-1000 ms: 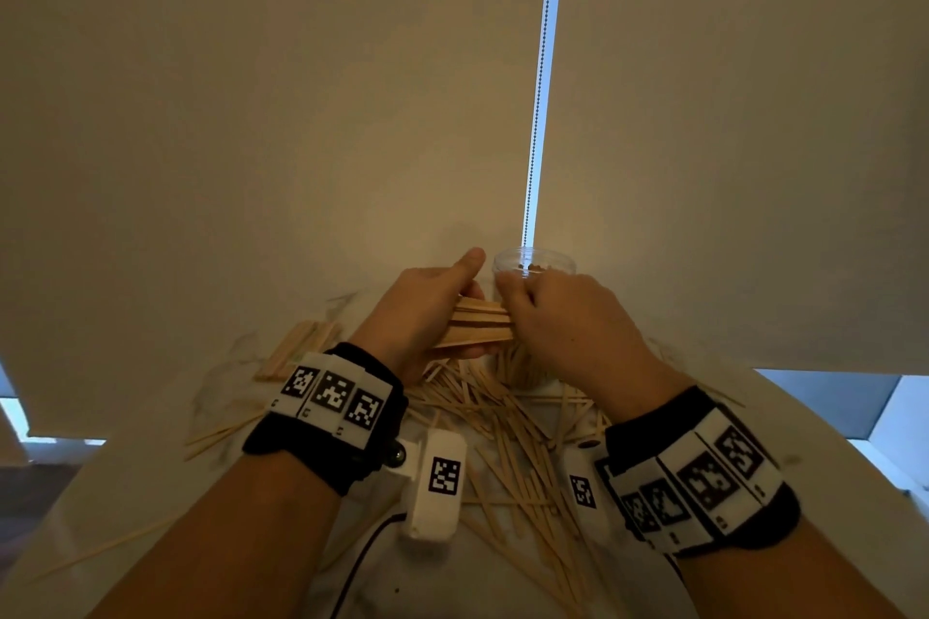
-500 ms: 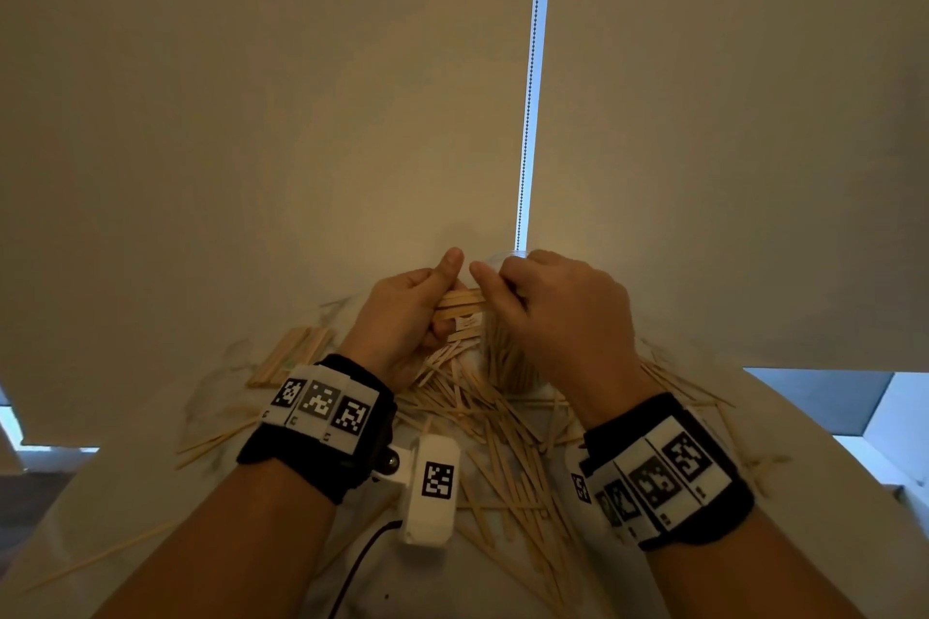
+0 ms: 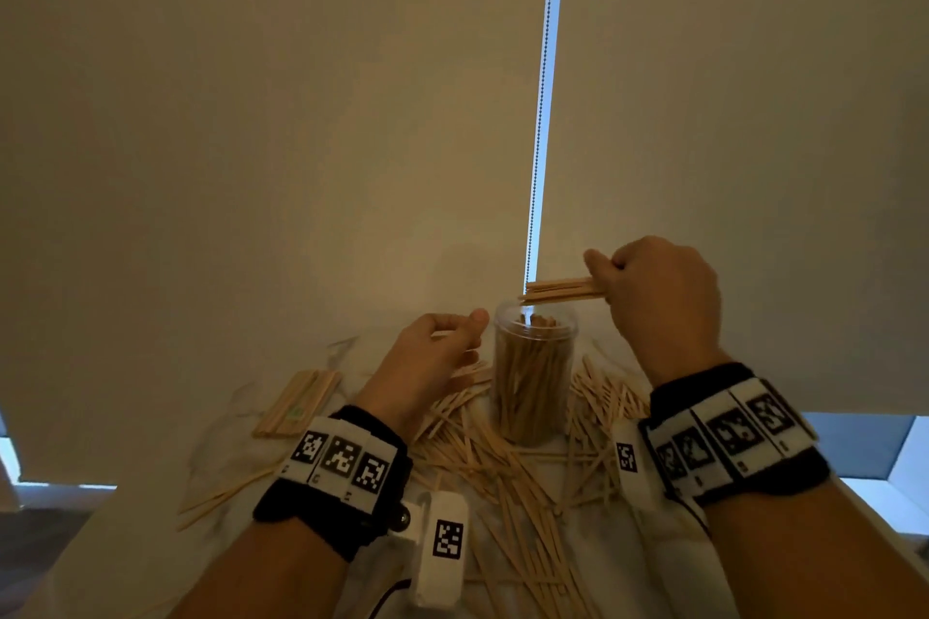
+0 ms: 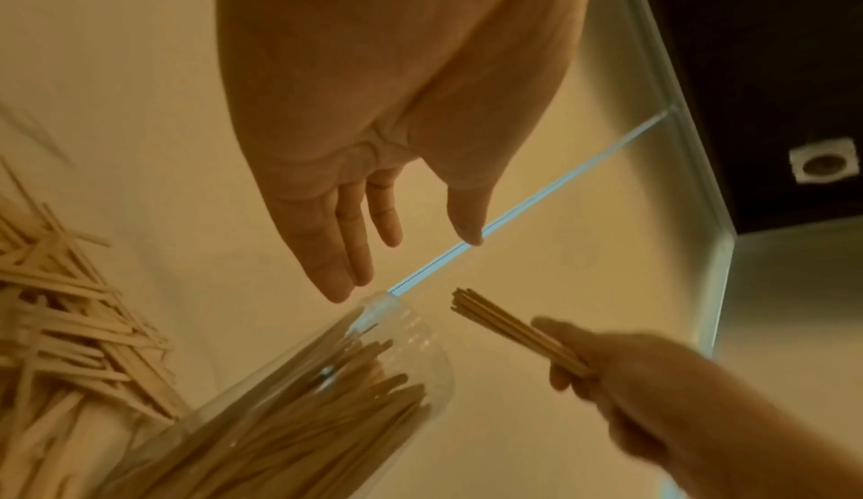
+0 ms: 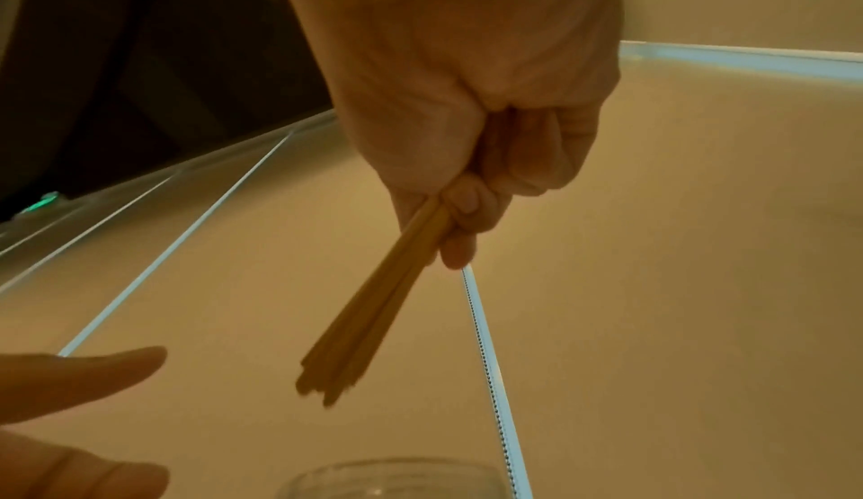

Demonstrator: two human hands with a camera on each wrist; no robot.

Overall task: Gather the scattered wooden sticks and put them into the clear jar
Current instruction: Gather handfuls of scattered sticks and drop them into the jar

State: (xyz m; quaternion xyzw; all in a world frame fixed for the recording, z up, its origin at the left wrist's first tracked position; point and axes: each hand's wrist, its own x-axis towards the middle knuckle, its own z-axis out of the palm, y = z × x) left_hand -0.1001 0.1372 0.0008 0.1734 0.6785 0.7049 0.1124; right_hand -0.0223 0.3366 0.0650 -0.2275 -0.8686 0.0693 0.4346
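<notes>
the right hand point(image 3: 658, 297) is raised, fingers curled tight round a bundle of sticks point(image 3: 560, 291) that juts out to the left. the left hand point(image 3: 427, 357) sits lower and to the left, fingers relaxed, holding nothing, thumb extended.

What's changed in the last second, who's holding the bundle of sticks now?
The left hand let go of the bundle of sticks and now hangs open beside the clear jar. The right hand alone grips the bundle and has lifted it up and to the right, its free ends over the jar's mouth. The jar, the scattered sticks and the flat stack stayed put.
</notes>
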